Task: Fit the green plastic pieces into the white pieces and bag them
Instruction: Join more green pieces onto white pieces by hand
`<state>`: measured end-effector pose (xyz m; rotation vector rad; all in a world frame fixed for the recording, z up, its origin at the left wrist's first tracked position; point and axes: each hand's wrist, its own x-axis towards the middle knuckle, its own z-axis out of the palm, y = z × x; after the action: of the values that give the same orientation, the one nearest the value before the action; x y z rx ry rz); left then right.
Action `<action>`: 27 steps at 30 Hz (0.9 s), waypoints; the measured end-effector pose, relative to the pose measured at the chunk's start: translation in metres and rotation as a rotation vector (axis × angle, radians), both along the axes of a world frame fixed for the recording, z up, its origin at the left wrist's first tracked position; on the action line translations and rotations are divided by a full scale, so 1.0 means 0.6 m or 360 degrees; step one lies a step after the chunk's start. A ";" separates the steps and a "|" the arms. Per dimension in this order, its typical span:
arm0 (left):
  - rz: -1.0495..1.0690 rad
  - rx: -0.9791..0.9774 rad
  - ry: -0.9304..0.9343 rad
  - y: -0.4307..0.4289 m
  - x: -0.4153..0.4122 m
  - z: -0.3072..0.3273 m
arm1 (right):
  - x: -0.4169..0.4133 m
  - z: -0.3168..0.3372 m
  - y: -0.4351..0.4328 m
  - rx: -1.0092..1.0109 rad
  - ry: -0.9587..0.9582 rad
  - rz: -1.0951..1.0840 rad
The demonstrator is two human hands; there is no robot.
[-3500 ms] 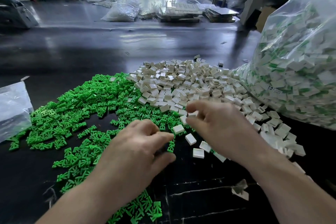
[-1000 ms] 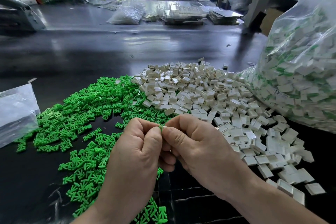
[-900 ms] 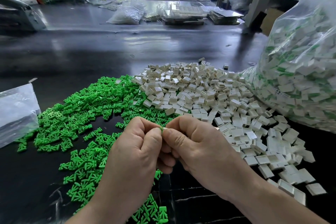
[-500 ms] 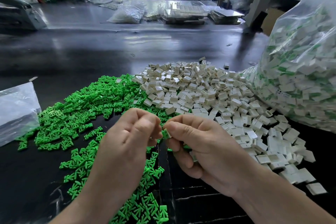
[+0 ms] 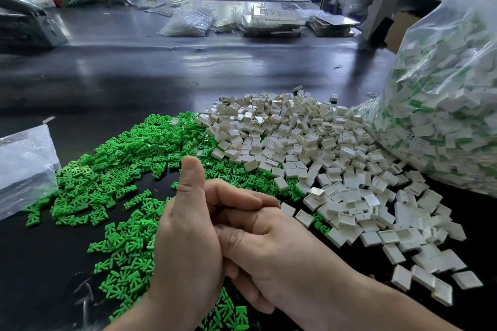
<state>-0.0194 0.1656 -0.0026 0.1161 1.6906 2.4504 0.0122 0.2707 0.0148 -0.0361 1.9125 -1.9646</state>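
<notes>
The left hand point(image 5: 188, 236) and right hand point(image 5: 271, 247) are pressing together over the near edge of the desk point(image 5: 134, 75). The left thumb is sticking up and the left fingers point(image 5: 242, 197) are lying fairly straight across the right hand. The right fingers are curling under and out of sight, so I cannot tell whether they are clamping a piece or nothing at all.

The green pieces point(image 5: 129, 169) are lying in a loose heap toward the near left of the desk. The white pieces point(image 5: 309, 148) are heaping just beside them toward the right, the two piles touching in the middle. The bag point(image 5: 443, 115) of fitted pairs is bulging at the right edge, against the white heap.

Both kinds are looking like small, stiff, very light moulded plastic, glossy enough to be slipping under a careless pinch. A white piece is probably best taken by its side walls with the hollow face exposed, and a green one by its broad end so the narrow end is leading in. A short, square push between fingertips is likely seating it, and a skewed one is risking a jam or a flicked-away part.
</notes>
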 end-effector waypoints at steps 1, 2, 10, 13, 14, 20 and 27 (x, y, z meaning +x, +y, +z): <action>0.0037 0.0024 0.0018 0.001 0.000 0.002 | 0.001 0.001 -0.002 -0.0013 0.0012 -0.0006; 0.0060 0.0039 0.0035 0.002 0.000 0.004 | 0.001 0.000 -0.002 -0.0026 0.0023 -0.0014; -0.0205 -0.0159 -0.0039 -0.012 -0.004 0.012 | 0.002 -0.006 -0.004 -0.0181 0.0034 -0.0042; -0.0249 -0.0207 0.0105 -0.026 -0.013 0.011 | -0.004 -0.007 0.012 -0.0502 -0.0007 -0.0105; -0.0237 -0.0297 0.0238 -0.032 -0.015 0.010 | -0.007 -0.007 0.020 -0.0613 -0.0010 -0.0136; -0.0072 -0.0911 0.1023 -0.058 -0.023 0.017 | -0.020 -0.016 0.035 -0.0660 -0.0004 -0.0220; 0.0153 -0.1404 0.1442 -0.057 -0.027 0.016 | -0.022 -0.017 0.039 -0.0627 -0.0042 -0.0257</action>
<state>-0.0359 0.1313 0.0068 1.1505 2.9890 1.4935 -0.0007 0.2944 0.0047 0.0365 1.5258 -2.4098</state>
